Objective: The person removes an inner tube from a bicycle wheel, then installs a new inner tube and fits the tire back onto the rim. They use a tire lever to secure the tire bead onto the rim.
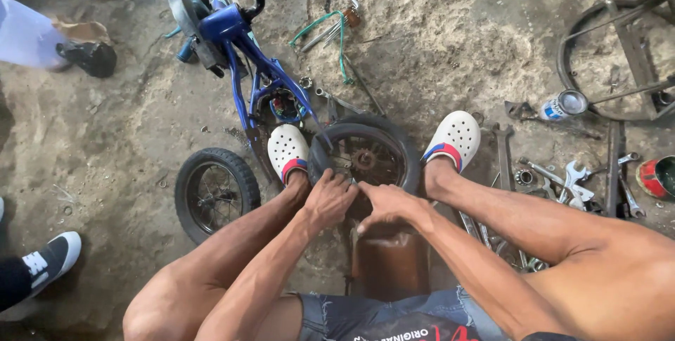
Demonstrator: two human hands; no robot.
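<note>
I sit over a small blue bicycle [239, 46] lying on the dirt floor. Its black rear wheel [365, 155] stands between my feet, which wear white clogs. My left hand [329, 199] grips the near edge of the tyre, fingers curled over it. My right hand [388, 204] presses on the tyre beside it, fingers bent on the rubber. A second small black wheel [215, 190] lies flat on the ground to the left of my left leg.
Wrenches and loose metal parts [573, 183] lie at the right, with a tin can [562, 105], a red bowl [657, 176] and a large bare rim [619, 53]. Another person's black-and-white shoe [53, 256] is at the left edge. A brown seat block [390, 260] sits under me.
</note>
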